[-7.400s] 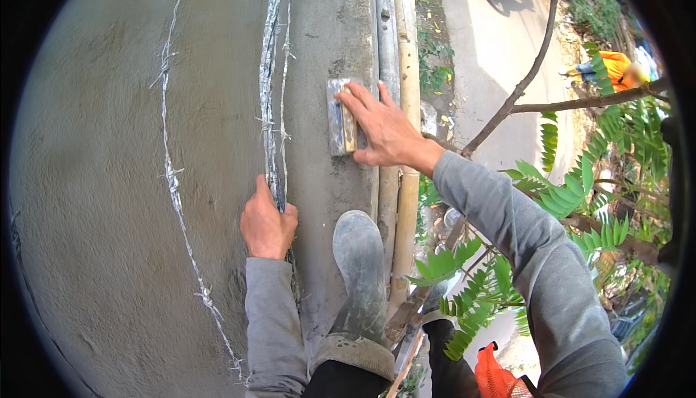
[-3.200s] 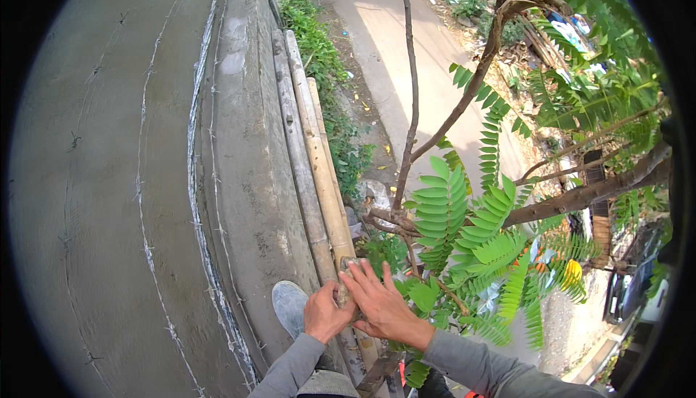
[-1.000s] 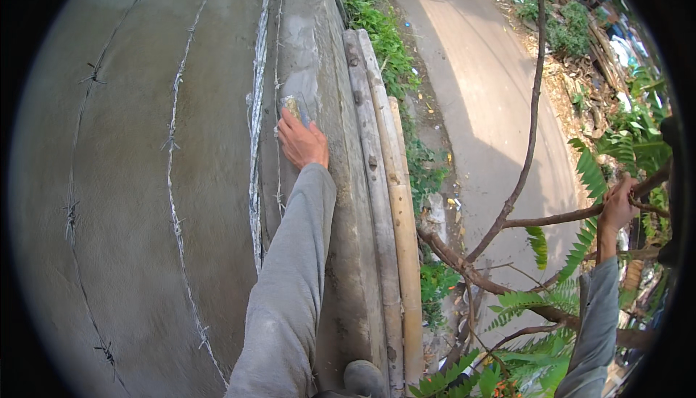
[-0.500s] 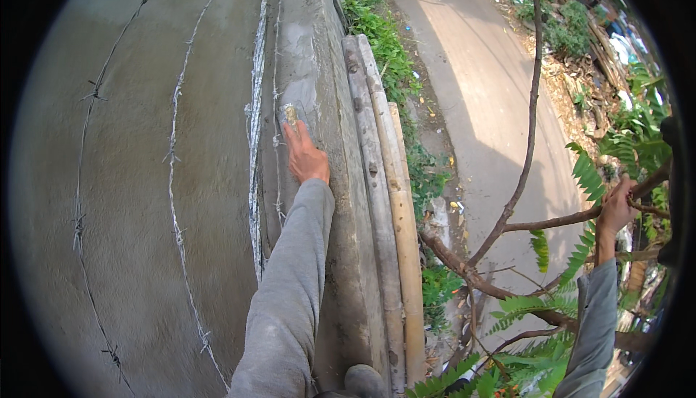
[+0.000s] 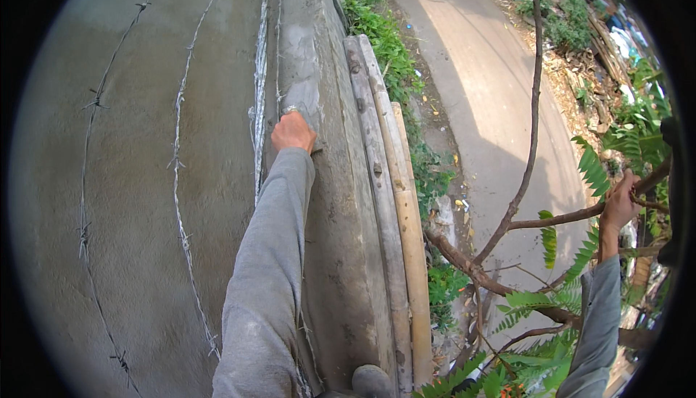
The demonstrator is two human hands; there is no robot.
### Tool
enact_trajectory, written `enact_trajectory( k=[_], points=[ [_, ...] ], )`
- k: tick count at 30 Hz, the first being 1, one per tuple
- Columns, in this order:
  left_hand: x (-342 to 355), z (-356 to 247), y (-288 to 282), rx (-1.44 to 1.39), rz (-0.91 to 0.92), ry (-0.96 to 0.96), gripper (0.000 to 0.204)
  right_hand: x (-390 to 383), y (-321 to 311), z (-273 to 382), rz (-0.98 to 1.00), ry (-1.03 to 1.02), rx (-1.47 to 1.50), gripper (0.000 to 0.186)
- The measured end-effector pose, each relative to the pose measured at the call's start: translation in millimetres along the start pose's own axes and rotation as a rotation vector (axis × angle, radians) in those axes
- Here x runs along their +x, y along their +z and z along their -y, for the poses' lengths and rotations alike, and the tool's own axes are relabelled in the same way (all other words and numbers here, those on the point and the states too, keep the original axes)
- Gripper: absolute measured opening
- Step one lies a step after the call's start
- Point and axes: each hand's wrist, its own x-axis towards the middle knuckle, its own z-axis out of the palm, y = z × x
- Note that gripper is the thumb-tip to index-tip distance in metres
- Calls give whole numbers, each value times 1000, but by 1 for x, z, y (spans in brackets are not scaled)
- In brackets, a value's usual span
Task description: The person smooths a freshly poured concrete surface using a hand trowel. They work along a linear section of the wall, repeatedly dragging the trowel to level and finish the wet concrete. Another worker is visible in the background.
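My left hand [image 5: 293, 133] is closed around the handle of a plastering trowel [image 5: 291, 110], low on the concrete ledge [image 5: 301, 46]. Most of the trowel is hidden beneath the fingers; only the handle's front end and a bit of the blade's edge show. A smooth, damp-looking grey patch lies just ahead of it. Over on the right, my right hand [image 5: 620, 204] is wrapped round a tree branch [image 5: 656, 177], with that arm stretched well away from the ledge.
Barbed wire [image 5: 177, 137] and a bundled silvery wire [image 5: 260, 72] run along the ledge's left side, over a grey plastered surface [image 5: 130, 202]. Bamboo poles [image 5: 409, 253] line its right edge. Far below lies a paved path [image 5: 486, 101]. A shoe tip [image 5: 371, 380] shows on the ledge.
My left hand has shifted slightly left and turned, its fingers now curled over the trowel handle instead of extended along it. My right hand still grips the branch.
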Motion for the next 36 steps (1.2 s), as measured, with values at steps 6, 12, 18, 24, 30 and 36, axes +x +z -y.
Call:
enact_trajectory(
  k=[6,12,18,24,30,36],
  points=[
    [13,3,9,0,-85,11,19,-4,10,10,-49,-22,-45,9],
    [45,11,10,45,-135,60,19,-8,24,20,-74,-43,-122,17],
    [47,4,15,24,-143,33,19,-9,29,25,-54,-40,-104,22],
    [38,2,15,-72,-137,-12,21,-5,30,19,-107,-20,-114,17],
    [6,-9,14,-139,-77,-12,26,-3,27,13,-117,-8,-106,11],
    [-54,-24,15,-270,-46,56,30,4,12,-1,-91,10,-48,7]
  ],
)
